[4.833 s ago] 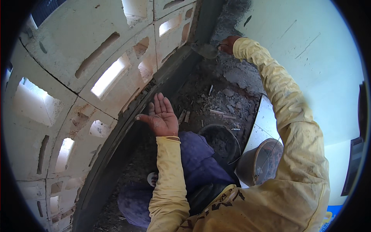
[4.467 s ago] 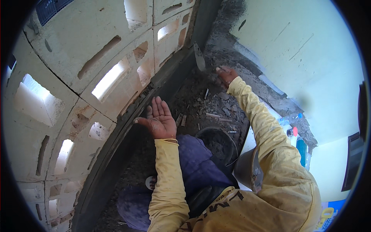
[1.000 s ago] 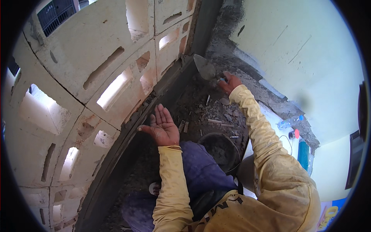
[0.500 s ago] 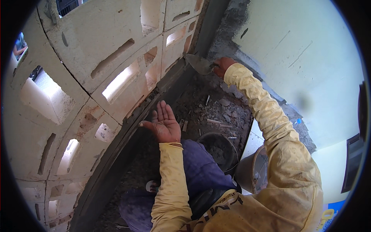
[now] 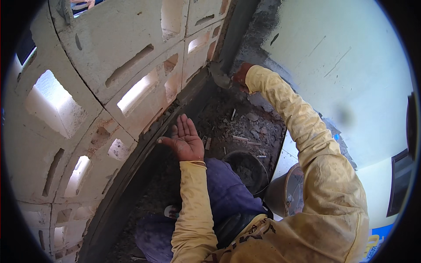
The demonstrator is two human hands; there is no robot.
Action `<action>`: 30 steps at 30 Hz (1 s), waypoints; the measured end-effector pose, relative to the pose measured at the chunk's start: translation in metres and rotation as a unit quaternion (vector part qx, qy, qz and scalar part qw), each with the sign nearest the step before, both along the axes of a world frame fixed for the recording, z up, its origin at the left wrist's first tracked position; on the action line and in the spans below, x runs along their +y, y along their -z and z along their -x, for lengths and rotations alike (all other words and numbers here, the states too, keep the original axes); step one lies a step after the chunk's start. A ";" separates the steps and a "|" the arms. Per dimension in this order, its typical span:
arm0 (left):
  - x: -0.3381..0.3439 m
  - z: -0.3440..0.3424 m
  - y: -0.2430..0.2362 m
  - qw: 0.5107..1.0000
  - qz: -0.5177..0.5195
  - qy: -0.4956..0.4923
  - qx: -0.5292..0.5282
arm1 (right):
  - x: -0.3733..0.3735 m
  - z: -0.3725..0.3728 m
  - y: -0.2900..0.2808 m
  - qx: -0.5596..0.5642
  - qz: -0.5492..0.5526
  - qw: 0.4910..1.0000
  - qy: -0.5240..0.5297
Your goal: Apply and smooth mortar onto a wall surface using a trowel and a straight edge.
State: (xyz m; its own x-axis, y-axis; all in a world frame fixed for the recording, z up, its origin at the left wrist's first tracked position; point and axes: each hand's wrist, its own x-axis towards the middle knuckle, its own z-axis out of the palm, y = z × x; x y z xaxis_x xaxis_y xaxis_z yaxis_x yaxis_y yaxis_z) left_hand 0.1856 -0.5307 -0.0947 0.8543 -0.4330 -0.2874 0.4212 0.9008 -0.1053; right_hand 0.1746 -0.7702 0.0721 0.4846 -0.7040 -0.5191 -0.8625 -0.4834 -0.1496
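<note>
At the upper middle of the frame the right hand [image 5: 241,75] is clenched around the handle of a trowel [image 5: 220,79], whose blade lies against the foot of the perforated block wall [image 5: 131,57]. At centre the left hand [image 5: 186,140] is released, palm up, thumb touching the dark mortar band [image 5: 144,144]. A black bucket [image 5: 247,168] sits lower right.

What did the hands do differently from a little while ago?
The right hand, holding the trowel, pulled back from the far corner towards the rubble, then reached out again; it now holds the blade against the foot of the block wall by the dark post. The left hand stayed open, palm up, beside the dark base strip of the wall. The black bucket by the knee stayed put.
</note>
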 end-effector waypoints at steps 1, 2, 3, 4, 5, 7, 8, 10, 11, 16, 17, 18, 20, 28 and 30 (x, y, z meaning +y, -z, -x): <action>-0.001 0.001 -0.002 1.000 -0.003 0.000 0.009 | -0.006 0.007 0.002 0.000 0.002 1.000 0.000; -0.001 0.001 -0.004 1.000 -0.006 0.000 0.018 | -0.013 0.020 0.002 0.014 0.021 0.982 -0.188; -0.003 0.002 -0.005 1.000 -0.002 0.002 0.017 | -0.015 0.031 0.000 0.028 0.040 0.929 -0.366; -0.001 0.000 -0.002 1.000 -0.002 -0.002 0.013 | 0.001 0.033 -0.008 0.028 0.038 0.927 -0.372; 0.001 -0.001 0.001 1.000 -0.001 -0.007 0.009 | 0.017 0.038 -0.019 -0.057 -0.026 0.978 -0.201; 0.001 0.000 -0.005 1.000 -0.007 -0.004 0.023 | 0.024 0.044 -0.032 -0.142 -0.072 0.987 -0.026; 0.001 0.000 -0.008 0.999 -0.014 -0.003 0.038 | 0.013 0.040 -0.026 -0.142 -0.072 0.987 -0.026; -0.001 0.001 -0.005 1.000 -0.011 -0.002 0.022 | -0.006 0.032 -0.015 -0.117 0.044 0.943 -0.309; 0.000 0.000 -0.002 1.000 -0.012 -0.006 0.009 | -0.007 0.026 -0.015 -0.118 0.045 0.942 -0.310; -0.002 0.002 -0.002 1.000 -0.006 0.001 0.014 | -0.030 -0.003 0.008 0.000 0.043 0.971 -0.234; -0.001 0.001 -0.001 1.000 -0.006 0.001 0.002 | -0.034 -0.007 0.011 0.001 0.042 0.971 -0.236; 0.000 0.001 -0.001 1.000 -0.006 0.001 0.004 | -0.025 -0.011 0.005 -0.005 -0.011 0.991 -0.133; 0.001 0.001 0.000 1.000 -0.008 -0.001 0.009 | -0.025 -0.013 0.008 -0.009 -0.064 0.998 -0.028; -0.001 0.000 -0.002 1.000 -0.004 0.001 0.019 | 0.003 -0.011 -0.005 0.142 0.155 0.836 -0.507; -0.004 0.001 -0.005 1.000 -0.002 0.004 0.017 | 0.011 -0.003 -0.009 0.090 0.105 0.888 -0.438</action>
